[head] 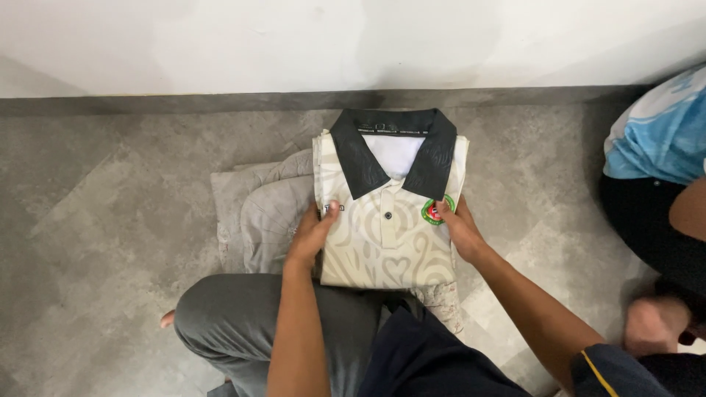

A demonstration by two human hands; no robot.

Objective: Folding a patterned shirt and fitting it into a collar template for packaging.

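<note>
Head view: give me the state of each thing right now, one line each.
Polo shirt: folded, collar up, button closed, lying on the grey garment.
Grey garment: folded, flat on the floor under the shirt.
Left hand: gripping the shirt's left edge.
Right hand: gripping its right edge.

Mottled grey stone-look floor [110,220] carries a folded grey quilted cloth [257,206], lying flat near the wall.

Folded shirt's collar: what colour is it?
Black, against the cream patterned shirt; the collar shows best in the head view.
</note>
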